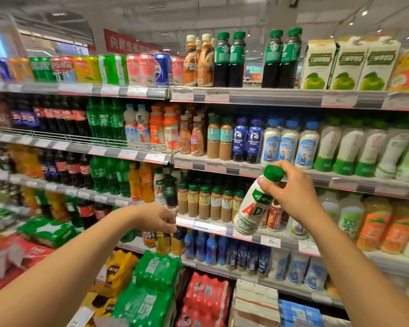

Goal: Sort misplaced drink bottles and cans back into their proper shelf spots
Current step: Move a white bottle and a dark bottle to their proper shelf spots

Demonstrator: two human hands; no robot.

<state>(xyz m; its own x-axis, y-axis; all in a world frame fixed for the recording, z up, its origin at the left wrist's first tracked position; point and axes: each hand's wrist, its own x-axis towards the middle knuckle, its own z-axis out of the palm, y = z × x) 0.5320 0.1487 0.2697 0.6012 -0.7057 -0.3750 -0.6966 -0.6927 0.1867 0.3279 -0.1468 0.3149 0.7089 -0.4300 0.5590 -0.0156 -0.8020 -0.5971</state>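
Note:
My right hand (pixel 291 190) grips a white AD milk bottle (pixel 254 206) with a green cap by its neck, tilted, in front of the third shelf's coffee bottles (pixel 208 204). My left hand (pixel 161 219) reaches to the front edge of that shelf (pixel 198 224), fingers curled at the price rail, holding no bottle. A second white AD bottle (pixel 159 187) stands on the same shelf further left, beside a dark green-capped bottle (pixel 171 192). A blue can (pixel 163 69) stands among pink cans on the top shelf.
Shelves of sodas fill the left bay, milk and juice bottles (pixel 354 152) the right bay. Shrink-wrapped green packs (pixel 151 286), yellow packs (pixel 118 270) and red packs (pixel 206 300) are stacked on the floor below my arms. Cartons (pixel 350 64) stand at top right.

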